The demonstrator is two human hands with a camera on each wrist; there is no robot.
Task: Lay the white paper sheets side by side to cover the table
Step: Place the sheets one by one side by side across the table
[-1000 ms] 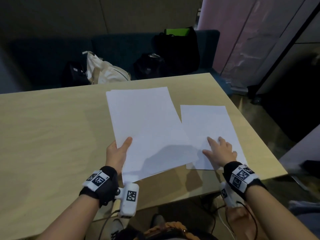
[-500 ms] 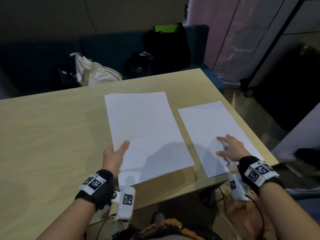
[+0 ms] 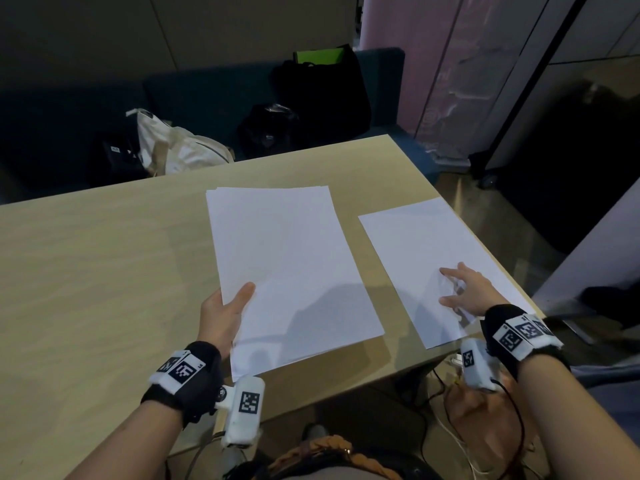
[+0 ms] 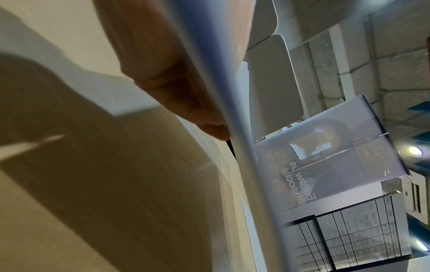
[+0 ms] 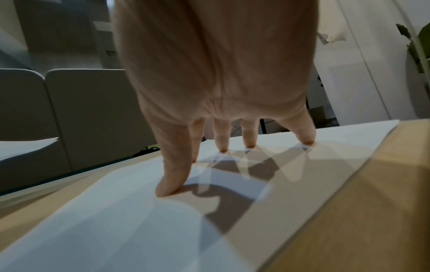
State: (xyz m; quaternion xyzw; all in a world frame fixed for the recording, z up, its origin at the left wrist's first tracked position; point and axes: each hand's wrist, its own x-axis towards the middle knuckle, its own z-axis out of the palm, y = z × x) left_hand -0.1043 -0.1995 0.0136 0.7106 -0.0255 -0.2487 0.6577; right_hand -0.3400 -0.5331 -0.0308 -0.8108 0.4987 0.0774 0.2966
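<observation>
A stack of white paper sheets [image 3: 284,265] hovers over the middle of the light wood table [image 3: 97,271]. My left hand [image 3: 225,313] grips its near left edge, thumb on top; in the left wrist view the stack [image 4: 235,147] runs edge-on past my fingers [image 4: 186,95], which lie under it. A single white sheet [image 3: 426,251] lies flat near the table's right edge. My right hand [image 3: 464,289] presses on its near part with spread, straight fingers. The right wrist view shows those fingertips [image 5: 170,187] touching the sheet [image 5: 116,220].
Beyond the table's far edge stands a dark sofa [image 3: 207,98] holding a white tote bag [image 3: 173,147] and black bags [image 3: 322,95]. The table's right edge [image 3: 485,244] runs close along the single sheet. Bare wood spreads to the left. Cables [image 3: 446,410] hang under the near edge.
My right hand has slid the single sheet to the right, away from the stack, and turned it along the table's right edge. The stack in my left hand has straightened slightly.
</observation>
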